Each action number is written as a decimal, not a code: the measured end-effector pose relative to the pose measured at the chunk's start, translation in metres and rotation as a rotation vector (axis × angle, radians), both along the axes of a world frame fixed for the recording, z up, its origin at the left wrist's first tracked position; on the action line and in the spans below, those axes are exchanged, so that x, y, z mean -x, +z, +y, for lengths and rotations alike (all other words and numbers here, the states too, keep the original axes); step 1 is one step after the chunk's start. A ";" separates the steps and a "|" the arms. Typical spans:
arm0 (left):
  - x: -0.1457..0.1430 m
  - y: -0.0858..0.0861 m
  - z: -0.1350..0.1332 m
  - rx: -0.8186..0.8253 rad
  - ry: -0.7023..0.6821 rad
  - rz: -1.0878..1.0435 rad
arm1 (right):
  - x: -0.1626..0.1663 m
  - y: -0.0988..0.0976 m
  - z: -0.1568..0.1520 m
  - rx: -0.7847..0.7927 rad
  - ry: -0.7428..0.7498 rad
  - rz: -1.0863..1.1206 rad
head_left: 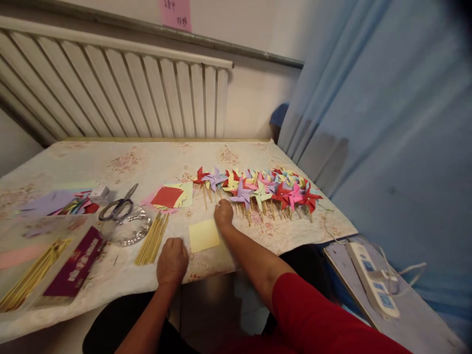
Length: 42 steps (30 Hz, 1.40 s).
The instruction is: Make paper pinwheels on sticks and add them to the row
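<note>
My left hand (pixel 172 260) rests on the table's near side, its fingers curled into a fist, and nothing shows in it. Just right of it lies a square of yellow paper (pixel 204 235). My right hand (pixel 223 215) is closed beyond that paper's right corner, beside the sticks of finished paper pinwheels; whatever its fingers hold is hidden. Nearest to it are a lavender pinwheel (pixel 215 179) and a larger lavender one (pixel 243 194). Many red, pink, yellow and lavender pinwheels lie in rows to the right. Left of my left hand is a bundle of thin sticks (pixel 152 239).
A stack of coloured paper squares (pixel 167 197) lies behind the sticks. Scissors (pixel 118 206) lie over a round clear tray of pins (pixel 138 231). Farther left are a maroon box (pixel 75 265) and more sticks (pixel 35 273). A power strip (pixel 372 280) sits at right.
</note>
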<state>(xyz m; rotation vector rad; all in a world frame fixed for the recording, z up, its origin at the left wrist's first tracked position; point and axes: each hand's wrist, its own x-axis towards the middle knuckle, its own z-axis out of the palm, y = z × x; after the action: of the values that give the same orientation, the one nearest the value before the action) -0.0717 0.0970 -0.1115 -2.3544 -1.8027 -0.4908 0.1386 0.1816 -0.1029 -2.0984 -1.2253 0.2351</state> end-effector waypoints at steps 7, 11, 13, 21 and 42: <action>-0.002 0.004 0.002 0.014 0.011 0.026 | -0.016 -0.018 -0.050 -0.136 0.175 -0.036; -0.002 0.004 0.003 0.022 0.014 0.033 | -0.034 -0.019 -0.079 -0.173 0.211 -0.015; -0.002 0.004 0.004 0.032 0.018 0.038 | -0.045 -0.016 -0.093 -0.151 0.256 0.019; -0.004 0.007 0.005 0.011 0.006 0.038 | -0.125 -0.004 -0.160 -0.103 0.293 0.095; -0.007 0.008 0.004 0.004 0.025 0.027 | -0.248 0.000 -0.157 0.048 -0.574 0.042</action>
<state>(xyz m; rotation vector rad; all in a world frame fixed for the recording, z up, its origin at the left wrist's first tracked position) -0.0651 0.1013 -0.1033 -2.3269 -1.8208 -0.4498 0.3870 0.0245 -0.1031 -2.3727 -0.5561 0.0456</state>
